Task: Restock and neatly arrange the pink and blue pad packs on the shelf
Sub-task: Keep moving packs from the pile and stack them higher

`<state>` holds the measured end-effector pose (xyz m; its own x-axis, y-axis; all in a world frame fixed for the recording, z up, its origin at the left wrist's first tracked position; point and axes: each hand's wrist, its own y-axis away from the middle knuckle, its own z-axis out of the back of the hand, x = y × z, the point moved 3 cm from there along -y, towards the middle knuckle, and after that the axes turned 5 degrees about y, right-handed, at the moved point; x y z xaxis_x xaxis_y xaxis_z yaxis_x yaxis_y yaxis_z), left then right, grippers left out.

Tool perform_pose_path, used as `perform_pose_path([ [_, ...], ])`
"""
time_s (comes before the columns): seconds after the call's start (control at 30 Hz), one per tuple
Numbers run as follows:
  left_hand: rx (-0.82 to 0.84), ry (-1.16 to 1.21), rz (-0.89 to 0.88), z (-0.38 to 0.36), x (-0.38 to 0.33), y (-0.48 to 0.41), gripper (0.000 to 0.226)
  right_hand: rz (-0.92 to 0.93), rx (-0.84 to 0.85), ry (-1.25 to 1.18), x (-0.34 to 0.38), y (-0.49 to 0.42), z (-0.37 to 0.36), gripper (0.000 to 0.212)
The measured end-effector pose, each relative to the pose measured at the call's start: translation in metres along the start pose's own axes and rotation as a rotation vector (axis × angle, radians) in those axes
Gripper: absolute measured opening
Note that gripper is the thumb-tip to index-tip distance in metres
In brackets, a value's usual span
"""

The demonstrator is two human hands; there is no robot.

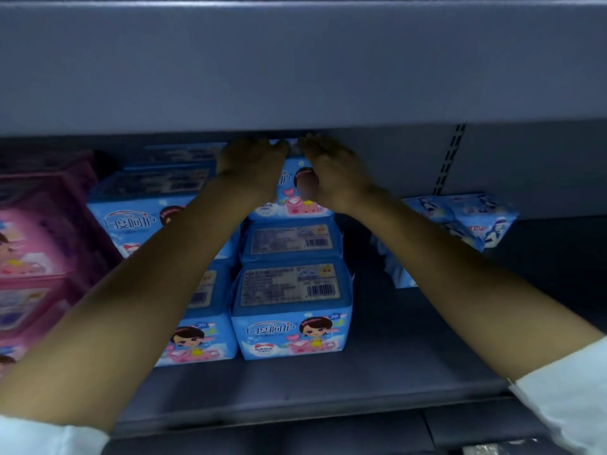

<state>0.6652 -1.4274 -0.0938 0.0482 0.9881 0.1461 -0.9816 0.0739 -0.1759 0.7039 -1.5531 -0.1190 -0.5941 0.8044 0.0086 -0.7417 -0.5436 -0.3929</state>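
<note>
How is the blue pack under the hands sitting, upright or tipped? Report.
Upright: the blue pack sits on another, printed front outward, left hand and right hand on its top.

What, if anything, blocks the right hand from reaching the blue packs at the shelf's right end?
Likely yes, nothing: only bare shelf lies between the right hand, at the top blue pack, and the right-end packs.
</note>
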Motion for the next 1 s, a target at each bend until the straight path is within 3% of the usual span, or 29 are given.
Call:
perform_pose_path([
  [0.13,0.036,0.004,-0.004,-0.003,-0.003,-0.006,0.095,0.001,0.002,0.005,0.002,-0.001,0.002,0.068],
  [0.23,0.01,0.003,-0.004,-0.005,-0.006,-0.007,0.09,0.005,0.046,0.019,0.003,0.003,0.003,0.078],
  [0.53,0.014,-0.014,0.051,-0.004,-0.007,-0.008,0.07,-0.042,0.009,0.0,0.006,0.003,0.009,0.069],
  [0.8,-0.066,0.091,0.029,-0.012,-0.005,-0.004,0.079,-0.037,0.003,0.02,0.007,0.004,0.004,0.069],
  [0.9,-0.079,0.064,0.005,-0.012,-0.007,0.002,0.089,-0.043,0.053,-0.169,0.002,0.014,0.011,0.079],
  [1.0,-0.152,0.074,-0.014,-0.006,-0.015,0.013,0.093,-0.186,-0.052,-0.39,-0.009,0.031,0.026,0.074],
])
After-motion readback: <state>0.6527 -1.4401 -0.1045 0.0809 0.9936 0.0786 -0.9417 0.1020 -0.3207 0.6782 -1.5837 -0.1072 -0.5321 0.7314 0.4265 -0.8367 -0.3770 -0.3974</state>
